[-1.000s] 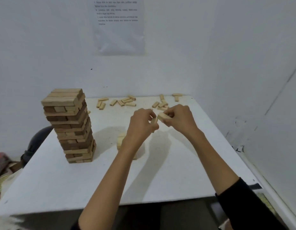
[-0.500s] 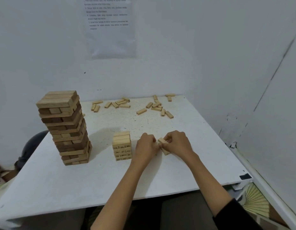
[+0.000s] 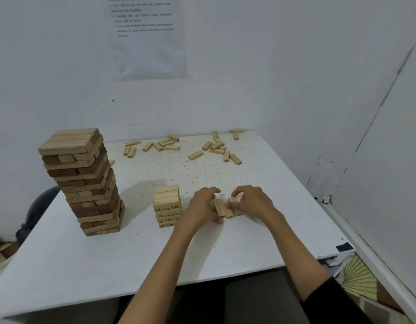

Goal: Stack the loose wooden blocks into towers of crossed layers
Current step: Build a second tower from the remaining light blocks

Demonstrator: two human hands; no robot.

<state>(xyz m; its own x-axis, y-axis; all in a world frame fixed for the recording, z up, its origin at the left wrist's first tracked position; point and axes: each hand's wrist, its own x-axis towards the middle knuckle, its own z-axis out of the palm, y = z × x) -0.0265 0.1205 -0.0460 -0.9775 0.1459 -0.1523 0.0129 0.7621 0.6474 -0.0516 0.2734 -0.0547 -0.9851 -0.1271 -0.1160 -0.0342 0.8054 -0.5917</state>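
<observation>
A tall tower (image 3: pixel 80 183) looks done, a short tower (image 3: pixel 167 205) is begun, left hand (image 3: pixel 202 206) and right hand (image 3: pixel 253 202) curl their fingers round blocks (image 3: pixel 223 208), and many loose blocks (image 3: pixel 195 155) are left.

White table (image 3: pixel 225 258), top speckled beyond the fingers (image 3: pixel 239 192). White back wall (image 3: pixel 249 78) well past them, with a printed sheet (image 3: pixel 148 40) on it, up and left. Right of the fingers: white side wall (image 3: pixel 389 160), dark scuffs (image 3: pixel 320 197) low down. Black patch (image 3: pixel 344 247) on the table corner, nearer and right. Fan-pattern floor covering (image 3: pixel 358 277) beneath. Dark rounded object (image 3: pixel 38 206) far left, can't tell what.
</observation>
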